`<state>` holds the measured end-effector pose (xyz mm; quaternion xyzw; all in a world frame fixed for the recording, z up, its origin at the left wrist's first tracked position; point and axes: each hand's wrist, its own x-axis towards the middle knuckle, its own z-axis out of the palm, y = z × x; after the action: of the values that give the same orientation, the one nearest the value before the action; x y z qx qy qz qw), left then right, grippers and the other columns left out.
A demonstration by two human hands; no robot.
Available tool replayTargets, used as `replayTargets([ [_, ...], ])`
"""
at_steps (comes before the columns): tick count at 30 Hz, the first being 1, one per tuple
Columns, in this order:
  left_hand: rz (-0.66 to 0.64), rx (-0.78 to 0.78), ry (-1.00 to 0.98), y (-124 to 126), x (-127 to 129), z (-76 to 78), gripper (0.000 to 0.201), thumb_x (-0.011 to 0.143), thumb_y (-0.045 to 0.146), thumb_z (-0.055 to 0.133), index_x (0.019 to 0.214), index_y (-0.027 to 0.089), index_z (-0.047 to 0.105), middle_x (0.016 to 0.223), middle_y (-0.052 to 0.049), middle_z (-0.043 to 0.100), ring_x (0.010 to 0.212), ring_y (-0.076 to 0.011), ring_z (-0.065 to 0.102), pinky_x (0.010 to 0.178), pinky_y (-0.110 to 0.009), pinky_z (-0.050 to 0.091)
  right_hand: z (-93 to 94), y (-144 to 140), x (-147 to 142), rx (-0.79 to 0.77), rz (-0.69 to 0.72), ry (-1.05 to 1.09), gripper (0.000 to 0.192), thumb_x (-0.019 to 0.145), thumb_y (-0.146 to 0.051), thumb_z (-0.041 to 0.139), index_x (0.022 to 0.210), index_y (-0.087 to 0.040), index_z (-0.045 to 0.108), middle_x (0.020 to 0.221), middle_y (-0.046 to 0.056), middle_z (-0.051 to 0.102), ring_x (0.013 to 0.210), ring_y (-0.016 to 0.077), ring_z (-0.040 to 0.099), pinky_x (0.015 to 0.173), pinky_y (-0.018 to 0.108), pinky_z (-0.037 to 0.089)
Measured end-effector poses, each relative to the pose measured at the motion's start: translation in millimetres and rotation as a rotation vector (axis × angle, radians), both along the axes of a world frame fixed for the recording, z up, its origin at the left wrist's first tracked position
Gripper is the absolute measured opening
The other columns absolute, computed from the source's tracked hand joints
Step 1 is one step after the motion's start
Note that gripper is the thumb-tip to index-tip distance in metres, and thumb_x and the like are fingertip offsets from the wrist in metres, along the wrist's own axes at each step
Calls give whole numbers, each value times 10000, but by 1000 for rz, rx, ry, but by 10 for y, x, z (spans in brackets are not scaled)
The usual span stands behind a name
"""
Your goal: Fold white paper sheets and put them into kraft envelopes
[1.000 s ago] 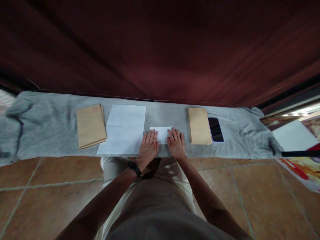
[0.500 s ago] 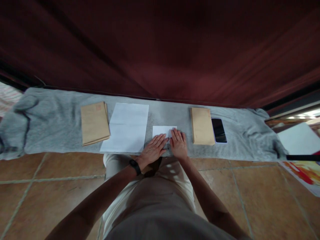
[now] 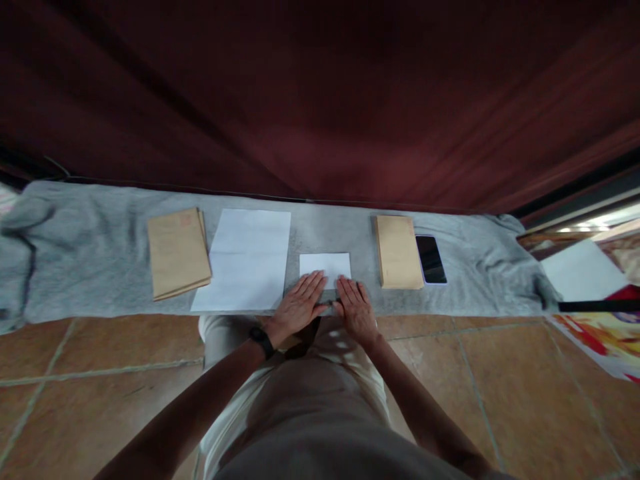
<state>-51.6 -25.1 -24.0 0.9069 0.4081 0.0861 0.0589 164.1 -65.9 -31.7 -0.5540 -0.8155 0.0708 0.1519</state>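
Note:
A small white folded-looking sheet of paper [image 3: 325, 263] lies flat on the grey cloth in front of me. My left hand [image 3: 300, 303] rests flat with its fingertips on the paper's lower left part. Across from it, my right hand [image 3: 357, 308] lies with stretched fingers over the lower right corner. Both hands are open and grip nothing. Left of them is a larger stack of white paper [image 3: 250, 260] with a crease across it. To the right lies a pile of brown envelopes [image 3: 399, 252].
A second pile of brown envelopes [image 3: 179, 252] overlaps the white paper's left edge. Beside the right pile lies a phone [image 3: 431, 260]. The grey cloth [image 3: 95, 253] covers a narrow bench, backed by a dark red drape [image 3: 310, 100]. A white sheet [image 3: 584, 270] is at far right.
Both hands have slid down toward me on the small paper, uncovering more of it, and the right hand has drawn away from the left. The whole view has shifted slightly.

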Motion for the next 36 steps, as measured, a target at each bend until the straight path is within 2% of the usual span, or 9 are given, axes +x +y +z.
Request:
replayTargets([
  [7, 61, 13, 9, -102, -128, -31, 709, 1004, 465, 475, 1573, 76, 310, 1647, -174, 295, 1551, -269, 215, 1277, -451, 230, -52, -67, 169, 11, -51, -10, 557, 1077, -358, 360, 1581, -121, 326, 1601, 130, 404, 1489, 268, 373, 1241, 503, 268],
  [12, 101, 6, -1, -173, -136, 32, 685, 996, 463, 503, 1580, 150, 330, 1655, -161, 281, 1546, -289, 225, 1260, -477, 267, 2, -51, 195, 4, -94, 19, 515, 1075, -321, 349, 1551, -131, 397, 1577, 119, 447, 1476, 260, 396, 1236, 499, 282],
  [16, 111, 7, -17, -203, -102, 68, 605, 985, 450, 538, 1552, 286, 405, 1679, -102, 240, 1546, -315, 220, 1247, -518, 280, 74, 76, 73, -22, -61, 49, 485, 1076, -328, 350, 1512, -150, 465, 1570, 89, 464, 1476, 240, 396, 1252, 486, 252],
  [20, 111, 12, -29, -203, -98, 46, 570, 983, 434, 548, 1512, 238, 474, 1673, -132, 240, 1543, -329, 224, 1246, -526, 283, 91, 293, -131, -57, 36, 51, 463, 1080, -343, 354, 1493, -188, 494, 1568, 68, 471, 1478, 221, 393, 1255, 476, 237],
  [23, 104, 21, -32, -200, -107, 24, 562, 984, 441, 544, 1499, 222, 491, 1673, -144, 233, 1543, -330, 226, 1242, -528, 292, 85, 485, -243, -58, 55, 30, 461, 1077, -357, 372, 1493, -199, 493, 1589, 64, 439, 1490, 220, 373, 1254, 474, 235],
  [29, 111, 21, -35, -207, -100, 55, 573, 993, 438, 529, 1533, 269, 442, 1678, -111, 231, 1548, -311, 215, 1249, -519, 275, 44, 757, -222, -37, -52, 8, 489, 1075, -328, 357, 1529, -164, 440, 1609, 99, 398, 1495, 239, 362, 1245, 473, 238],
  [36, 119, 21, -20, -197, -89, 81, 590, 982, 484, 532, 1529, 278, 446, 1675, -119, 248, 1544, -317, 236, 1242, -517, 280, -75, 757, -169, 24, -197, 34, 548, 1071, -344, 346, 1561, -101, 368, 1609, 140, 387, 1497, 271, 351, 1240, 492, 226],
])
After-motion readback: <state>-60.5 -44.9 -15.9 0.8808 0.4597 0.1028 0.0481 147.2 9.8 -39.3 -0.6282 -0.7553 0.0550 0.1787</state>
